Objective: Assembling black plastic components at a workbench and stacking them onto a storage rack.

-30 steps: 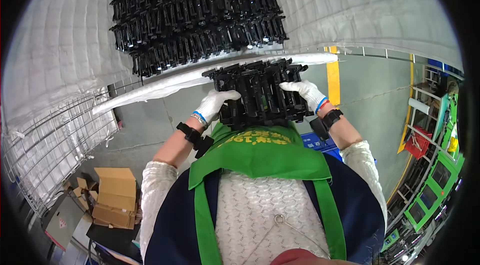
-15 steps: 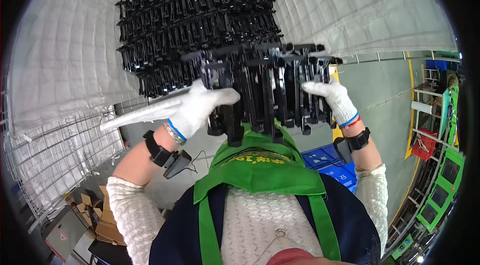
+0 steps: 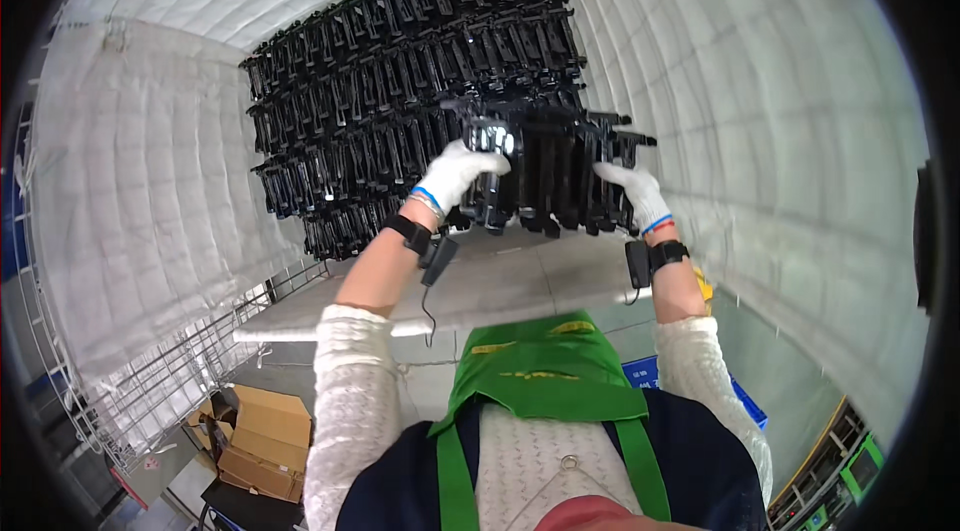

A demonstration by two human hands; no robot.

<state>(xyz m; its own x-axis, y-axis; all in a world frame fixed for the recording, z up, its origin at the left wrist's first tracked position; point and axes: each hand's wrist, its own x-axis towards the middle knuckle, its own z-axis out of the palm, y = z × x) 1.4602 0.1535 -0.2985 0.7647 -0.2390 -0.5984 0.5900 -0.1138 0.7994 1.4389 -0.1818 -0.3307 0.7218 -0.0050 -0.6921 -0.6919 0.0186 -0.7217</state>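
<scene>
Between my two white-gloved hands is a bundle of black plastic frame-like parts [image 3: 548, 176], standing side by side and pressed together. My left hand [image 3: 458, 174] grips the bundle's left end, thumb laid across its near side. At the other end, my right hand [image 3: 638, 193] clasps it in the same way; the fingers behind the parts are hidden on both sides. Just beyond the bundle rise stacked rows of similar black parts [image 3: 400, 71]. Whether the held bundle touches that stack cannot be made out.
White quilted lining [image 3: 150, 181] covers the sides around the stack. A wire mesh panel [image 3: 170, 351] is at the left, with an open cardboard box [image 3: 265, 441] below it. A pale ledge [image 3: 480, 281] lies under my arms. Blue crates [image 3: 640, 371] stand behind my right arm.
Both hands have carried the bundle of black parts away from my body, toward the stack. My arms are stretched farther out, and the lining fills more of the right side.
</scene>
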